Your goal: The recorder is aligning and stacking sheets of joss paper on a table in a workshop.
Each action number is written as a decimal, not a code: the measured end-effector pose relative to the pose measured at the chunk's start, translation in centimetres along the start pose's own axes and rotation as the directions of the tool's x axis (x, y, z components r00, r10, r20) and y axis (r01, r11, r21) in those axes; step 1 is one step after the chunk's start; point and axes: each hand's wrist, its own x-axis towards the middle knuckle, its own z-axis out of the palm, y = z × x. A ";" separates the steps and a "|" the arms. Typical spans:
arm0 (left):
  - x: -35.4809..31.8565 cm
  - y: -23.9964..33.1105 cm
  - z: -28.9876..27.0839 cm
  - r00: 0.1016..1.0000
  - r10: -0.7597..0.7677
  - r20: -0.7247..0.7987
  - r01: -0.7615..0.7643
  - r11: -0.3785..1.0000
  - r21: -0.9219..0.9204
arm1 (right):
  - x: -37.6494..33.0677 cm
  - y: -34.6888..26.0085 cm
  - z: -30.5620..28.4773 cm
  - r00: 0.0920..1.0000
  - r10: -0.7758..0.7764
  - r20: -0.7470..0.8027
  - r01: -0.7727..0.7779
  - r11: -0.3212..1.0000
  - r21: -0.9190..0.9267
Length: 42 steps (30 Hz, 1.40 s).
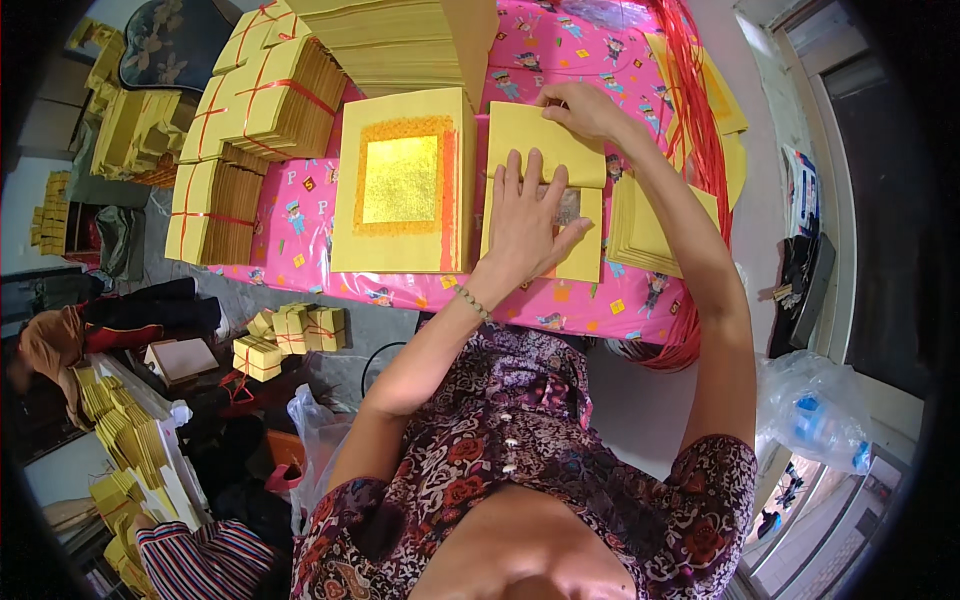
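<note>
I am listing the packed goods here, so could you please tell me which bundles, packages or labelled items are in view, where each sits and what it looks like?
Tied bundles: table's far left, yellow paper blocks bound with red string.
Small bundles: floor below the table, yellow cubes, red ties.
Open stack: beside the left hand, yellow sheets, gold square with orange border.
Plastic bag: lower right, clear, blue-and-white contents.
Folded sheet: under the right hand, plain yellow.

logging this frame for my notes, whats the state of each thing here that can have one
left hand: flat, pressing on the yellow sheet
right hand: pinching the sheet's top edge
yellow sheet: top part folded down
gold-foil paper stack: lying flat, foil side up
bundles: tied with red string, stacked
folded sheets: piled at the person's right
</note>
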 end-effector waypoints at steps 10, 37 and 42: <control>-0.2 -0.1 0.0 0.997 0.015 0.071 -0.016 1.000 0.017 | -2.2 -1.3 -0.7 0.967 -0.101 -0.234 0.075 0.990 -0.118; -2.5 -0.5 -0.4 0.995 -0.086 0.045 0.079 0.988 0.134 | -8.1 -4.1 0.2 0.939 0.226 0.259 -0.168 0.959 -0.228; -2.5 -0.8 -0.5 0.995 -0.089 0.047 0.085 0.992 0.095 | -7.9 -3.6 0.8 0.955 0.216 0.205 -0.160 0.953 -0.258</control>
